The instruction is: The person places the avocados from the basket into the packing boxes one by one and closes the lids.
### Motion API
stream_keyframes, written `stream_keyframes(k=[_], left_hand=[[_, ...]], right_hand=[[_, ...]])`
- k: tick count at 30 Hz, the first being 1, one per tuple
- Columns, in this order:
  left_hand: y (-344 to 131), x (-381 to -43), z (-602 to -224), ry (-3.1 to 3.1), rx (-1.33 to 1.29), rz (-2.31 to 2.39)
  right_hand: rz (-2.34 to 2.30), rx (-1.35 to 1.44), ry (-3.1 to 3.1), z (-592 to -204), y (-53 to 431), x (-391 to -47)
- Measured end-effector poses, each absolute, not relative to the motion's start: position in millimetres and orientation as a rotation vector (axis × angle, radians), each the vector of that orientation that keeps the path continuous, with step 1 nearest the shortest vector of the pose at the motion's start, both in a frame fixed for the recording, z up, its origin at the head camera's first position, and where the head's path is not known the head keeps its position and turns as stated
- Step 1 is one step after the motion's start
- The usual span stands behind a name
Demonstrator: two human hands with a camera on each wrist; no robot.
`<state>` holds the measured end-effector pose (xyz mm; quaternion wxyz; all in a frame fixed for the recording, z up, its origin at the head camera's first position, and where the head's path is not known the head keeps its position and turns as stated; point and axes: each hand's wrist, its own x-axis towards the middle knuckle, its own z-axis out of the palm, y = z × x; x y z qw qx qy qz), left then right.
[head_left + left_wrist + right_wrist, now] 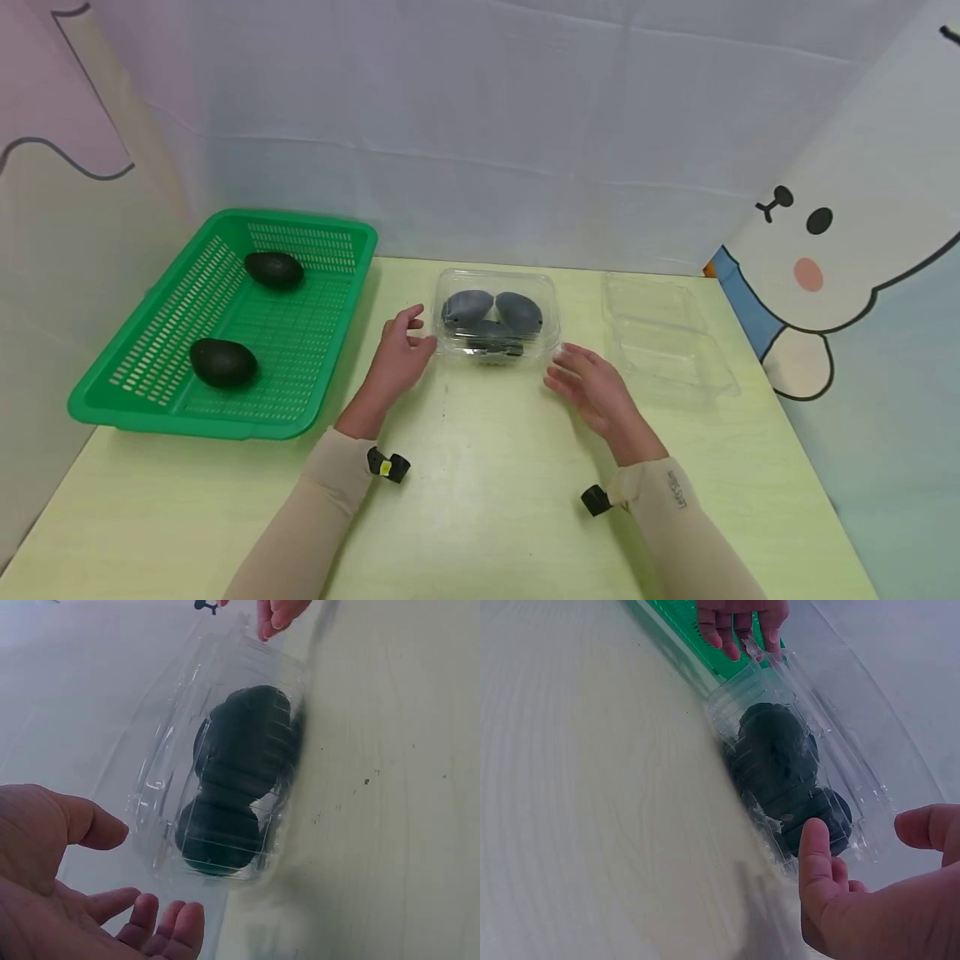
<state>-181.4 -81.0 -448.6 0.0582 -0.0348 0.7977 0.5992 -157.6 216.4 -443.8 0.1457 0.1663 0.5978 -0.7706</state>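
Observation:
A clear plastic clamshell box (497,279) with its lid down stands on the table near the back. Inside it lie three dark avocados (519,314), seen through the plastic. My left hand (400,354) is at the box's left front corner, fingers spread and relaxed. On the other side, my right hand (592,387) has its fingers loosely bent beside the right front corner. Neither hand grips anything. In the left wrist view the left thumb (101,829) points at the side of the box, and the fingers stay apart from it.
A green plastic basket (330,333) at the left holds two dark avocados (222,362). To the right lies another clear clamshell box (663,333), its lid raised. A white cloth backdrop (465,133) rises behind the pale table (480,500).

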Motion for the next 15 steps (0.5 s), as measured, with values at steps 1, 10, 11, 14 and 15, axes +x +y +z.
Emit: stream_keyframes(k=[1,10,11,14,15], left_hand=[[-80,-179,-446,2.5,-0.075,1.762],[-69,-162,-425,2.847,0.107,1.474],[-69,-161,-422,2.864,0.12,1.445],[-70,-156,-413,2.906,0.172,1.372],[-71,-154,-409,2.913,0.19,1.355]], right_hand=[[-2.192,0.45,1.729,-442,219,-154],[-1.845,0.081,2.024,-412,253,-127],[-1.825,0.043,2.056,-407,258,-126],[-1.777,-0.045,2.148,-390,275,-124],[-1.76,-0.06,2.18,-384,281,-125]])
